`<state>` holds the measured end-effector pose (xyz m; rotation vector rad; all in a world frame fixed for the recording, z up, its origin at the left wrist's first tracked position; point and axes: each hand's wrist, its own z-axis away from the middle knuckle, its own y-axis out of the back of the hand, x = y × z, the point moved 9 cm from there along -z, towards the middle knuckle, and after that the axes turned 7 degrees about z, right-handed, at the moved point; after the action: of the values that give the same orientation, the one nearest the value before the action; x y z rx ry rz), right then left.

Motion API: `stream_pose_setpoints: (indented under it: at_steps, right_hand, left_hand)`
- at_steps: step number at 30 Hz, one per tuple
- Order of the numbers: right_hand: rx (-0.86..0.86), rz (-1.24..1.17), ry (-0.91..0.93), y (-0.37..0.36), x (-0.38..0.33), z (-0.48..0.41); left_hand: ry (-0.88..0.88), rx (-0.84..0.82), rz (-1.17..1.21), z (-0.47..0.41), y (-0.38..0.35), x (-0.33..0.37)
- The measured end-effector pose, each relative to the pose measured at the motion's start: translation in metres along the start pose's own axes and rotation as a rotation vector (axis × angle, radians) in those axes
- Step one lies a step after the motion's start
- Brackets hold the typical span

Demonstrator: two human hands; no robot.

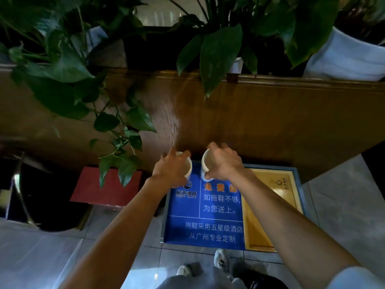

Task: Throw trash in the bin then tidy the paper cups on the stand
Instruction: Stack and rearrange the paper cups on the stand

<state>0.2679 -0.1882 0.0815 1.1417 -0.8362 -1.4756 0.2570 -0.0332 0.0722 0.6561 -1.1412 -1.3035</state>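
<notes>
My left hand (171, 166) grips a white paper cup (187, 166), tilted with its mouth toward the right. My right hand (224, 162) grips a second white paper cup (208, 161), tilted with its mouth toward the left. Both cups hang close together, a small gap between them, above the far end of the blue stand top (208, 226) with white Chinese print. A black bin (41, 197) with a metal frame stands on the floor at the left.
A brown wooden counter (250, 122) rises right behind the stand, with potted plants (68, 65) hanging over it. A red box (106, 190) sits left of the stand, a wooden tray (268, 205) on its right side. My shoes (221, 260) are on the grey tile floor.
</notes>
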Motion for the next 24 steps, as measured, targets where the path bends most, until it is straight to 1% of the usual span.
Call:
stream_pose_setpoints:
  at_steps: [9, 15, 19, 24]
  right_hand:
    - [-0.022, 0.006, -0.02, -0.015, -0.004, -0.026]
    - [-0.039, -0.003, -0.046, -0.027, -0.002, -0.032]
    - [-0.035, 0.022, -0.064, -0.029, -0.006, -0.037]
    - [-0.061, 0.057, -0.086, -0.031, -0.011, -0.045]
  left_hand:
    - [0.015, -0.007, 0.004, -0.031, -0.004, -0.011]
    - [-0.021, -0.026, -0.034, -0.043, -0.012, -0.009]
    - [-0.033, -0.078, -0.063, -0.052, -0.012, -0.007]
    - [0.028, -0.133, -0.003, -0.059, -0.011, -0.01]
